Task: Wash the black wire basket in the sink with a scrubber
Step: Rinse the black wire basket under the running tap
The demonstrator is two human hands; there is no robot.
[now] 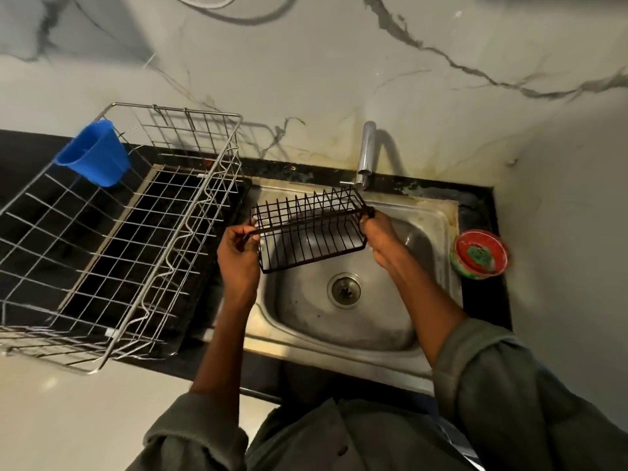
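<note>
Steel sink (438, 215) in black counter (482, 202) under marble wall (339, 79), both hands gripping black wire basket (307, 229) ends.

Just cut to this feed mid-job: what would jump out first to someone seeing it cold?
First, the black wire basket, held over the steel sink below the tap, the left hand and the right hand each gripping an end. Next, the big silver wire rack on the counter left of the sink, with a blue cup on its far edge. Right of the sink sits a red dish holding something green.
</note>
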